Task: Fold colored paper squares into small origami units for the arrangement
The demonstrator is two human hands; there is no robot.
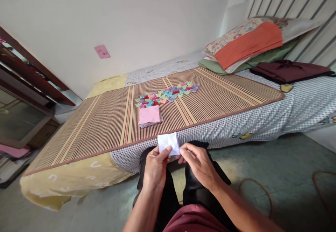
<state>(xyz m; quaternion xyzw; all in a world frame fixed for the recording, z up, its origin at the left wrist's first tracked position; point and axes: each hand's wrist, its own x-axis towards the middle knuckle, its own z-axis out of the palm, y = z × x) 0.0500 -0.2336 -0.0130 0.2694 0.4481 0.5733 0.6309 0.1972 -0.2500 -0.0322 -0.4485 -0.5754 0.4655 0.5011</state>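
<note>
Above my lap, a folded square of pale lavender paper (pixel 168 141) is held up, with crease lines across its face. My left hand (pixel 156 162) pinches its lower edge, thumb on the front and fingers behind. The fingers of my right hand (pixel 195 158) close on its lower right corner. Beyond it on the bed mat lies a stack of square paper (pixel 149 116) with a pink sheet on top. Right behind the stack, several small folded paper pieces (pixel 168 94) in many colours stand in rows.
A striped bamboo mat (pixel 105 123) covers much of the bed. Pillows and folded cloths, one orange (pixel 249 44), lie at the back right beside a maroon cloth (pixel 288 70). A pink note (pixel 102 51) is on the wall. A cable (pixel 258 181) curves over the floor.
</note>
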